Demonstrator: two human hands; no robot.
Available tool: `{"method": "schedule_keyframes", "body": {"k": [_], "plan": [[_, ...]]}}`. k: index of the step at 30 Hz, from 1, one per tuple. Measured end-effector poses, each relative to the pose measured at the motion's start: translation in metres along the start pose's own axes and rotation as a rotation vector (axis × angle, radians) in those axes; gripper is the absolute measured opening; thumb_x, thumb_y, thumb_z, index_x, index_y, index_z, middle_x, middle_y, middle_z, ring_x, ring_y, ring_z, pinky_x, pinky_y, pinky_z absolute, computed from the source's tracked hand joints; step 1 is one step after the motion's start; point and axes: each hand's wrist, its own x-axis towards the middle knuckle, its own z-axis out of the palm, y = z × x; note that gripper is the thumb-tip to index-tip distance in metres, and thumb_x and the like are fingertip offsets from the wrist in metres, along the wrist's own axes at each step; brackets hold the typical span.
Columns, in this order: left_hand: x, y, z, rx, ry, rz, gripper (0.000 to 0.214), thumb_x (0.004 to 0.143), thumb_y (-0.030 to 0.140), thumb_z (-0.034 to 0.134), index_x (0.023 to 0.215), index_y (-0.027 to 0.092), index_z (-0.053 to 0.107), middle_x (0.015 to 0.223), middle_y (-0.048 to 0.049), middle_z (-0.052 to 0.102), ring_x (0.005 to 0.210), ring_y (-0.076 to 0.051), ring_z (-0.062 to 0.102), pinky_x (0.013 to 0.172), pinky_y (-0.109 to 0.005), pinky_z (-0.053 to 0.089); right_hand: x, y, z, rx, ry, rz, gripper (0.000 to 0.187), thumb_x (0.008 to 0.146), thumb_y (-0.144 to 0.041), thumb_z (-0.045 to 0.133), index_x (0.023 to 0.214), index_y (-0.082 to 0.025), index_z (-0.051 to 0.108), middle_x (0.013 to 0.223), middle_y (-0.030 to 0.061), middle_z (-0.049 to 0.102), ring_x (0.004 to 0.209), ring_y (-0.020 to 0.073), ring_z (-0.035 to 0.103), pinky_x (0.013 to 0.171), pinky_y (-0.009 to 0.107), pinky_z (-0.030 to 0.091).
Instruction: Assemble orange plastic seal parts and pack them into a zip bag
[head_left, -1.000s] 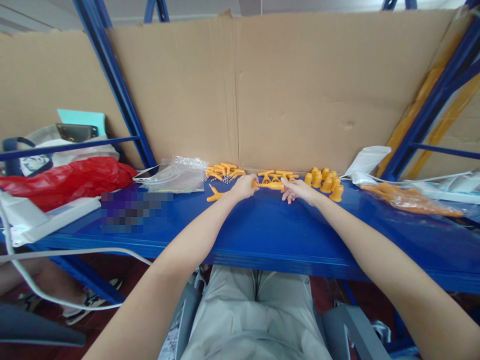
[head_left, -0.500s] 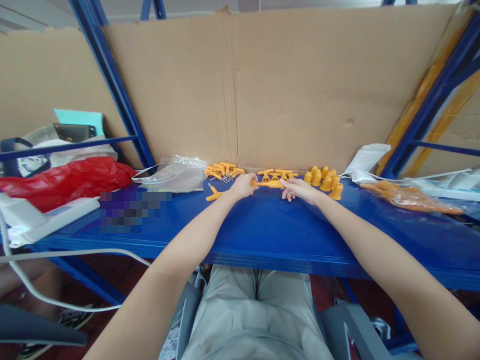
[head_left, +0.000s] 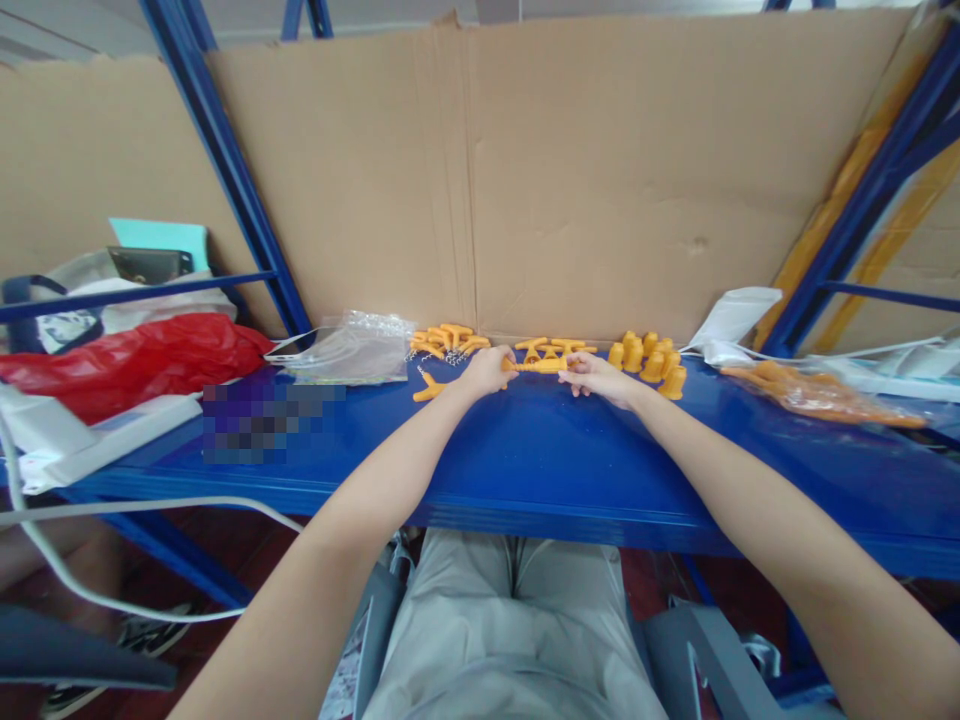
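Note:
Between my hands lies an orange plastic corkscrew (head_left: 545, 367), held level just above or on the blue tabletop. My left hand (head_left: 489, 370) is closed around its left end, so the handle there is mostly hidden. At the right end, my right hand (head_left: 594, 377) pinches the piece between thumb and fingers. Behind it stand several orange corkscrews with T-shaped handles (head_left: 564, 346). A pile of T-handles with metal spirals (head_left: 450, 338) lies left of my left hand, and a single handle (head_left: 429, 388) rests nearer. Several orange bell-shaped sleeves (head_left: 651, 358) stand beyond my right hand.
A clear plastic bag (head_left: 349, 350) lies at the left, beside a red bag (head_left: 150, 362) and a white power strip (head_left: 112, 435). A bag of orange parts (head_left: 821, 392) lies at the right. Cardboard (head_left: 600, 180) walls the back of the blue table (head_left: 555, 460).
My right hand's fingers have shifted slightly and drawn closer together around the right end of the corkscrew. My left hand stays in place.

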Motion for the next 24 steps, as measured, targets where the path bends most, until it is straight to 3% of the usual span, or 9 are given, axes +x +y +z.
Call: {"method": "schedule_keyframes", "body": {"k": [3,7,13,18,22,24], "plan": [[0.0003,-0.0008,0.0007,-0.018,-0.005,0.0,0.017,0.082,0.021,0.069,0.097,0.013,0.065,0.062,0.0013,0.065,0.052,-0.012,0.062,0.068,-0.024,0.052,-0.0018,-0.0046,0.003,-0.023,0.029,0.022,0.012,0.088,-0.023,0.066,0.093,-0.017,0.058,0.076,0.0013,0.069,0.045,0.0046,0.052,0.039,0.015,0.036],[0.0009,-0.0012,0.0014,-0.022,-0.002,0.004,0.018,0.083,0.025,0.068,0.096,0.014,0.065,0.06,0.0024,0.063,0.05,-0.01,0.061,0.065,-0.022,0.051,-0.0025,-0.0063,0.0043,-0.058,0.048,0.038,0.016,0.09,-0.031,0.064,0.088,-0.015,0.061,0.075,0.0038,0.069,0.044,0.0041,0.05,0.038,0.014,0.035],[0.0008,-0.0014,-0.0001,-0.055,-0.022,-0.001,0.02,0.077,0.015,0.071,0.096,0.015,0.064,0.061,0.0027,0.064,0.052,-0.012,0.062,0.065,-0.023,0.051,-0.0006,-0.0002,-0.0002,0.012,0.053,-0.022,0.031,0.079,-0.017,0.073,0.106,-0.018,0.058,0.085,0.0012,0.069,0.048,0.0054,0.056,0.04,0.015,0.04],[0.0008,-0.0045,0.0008,-0.086,-0.04,0.003,0.024,0.076,0.011,0.072,0.098,0.016,0.062,0.058,0.0043,0.062,0.054,-0.012,0.063,0.061,-0.021,0.051,-0.0029,-0.0035,0.0005,-0.013,0.028,-0.034,0.015,0.084,-0.026,0.071,0.087,-0.016,0.06,0.073,0.002,0.069,0.044,0.0051,0.053,0.039,0.015,0.038],[0.001,-0.0048,0.0007,-0.078,-0.053,-0.014,0.023,0.078,0.011,0.071,0.098,0.016,0.061,0.058,0.0036,0.063,0.053,-0.011,0.063,0.059,-0.02,0.05,-0.0017,-0.0047,0.0041,-0.052,0.039,0.001,0.029,0.089,-0.04,0.065,0.076,-0.014,0.061,0.062,0.0026,0.066,0.04,0.005,0.05,0.036,0.015,0.035],[0.0008,-0.0038,0.0002,-0.082,-0.057,-0.026,0.022,0.078,0.011,0.07,0.098,0.016,0.06,0.058,0.0033,0.063,0.052,-0.011,0.063,0.057,-0.02,0.05,0.0005,-0.0031,0.0051,-0.055,0.052,0.021,0.03,0.09,-0.042,0.063,0.08,-0.014,0.061,0.065,0.0036,0.067,0.04,0.0052,0.051,0.035,0.015,0.034]]}}
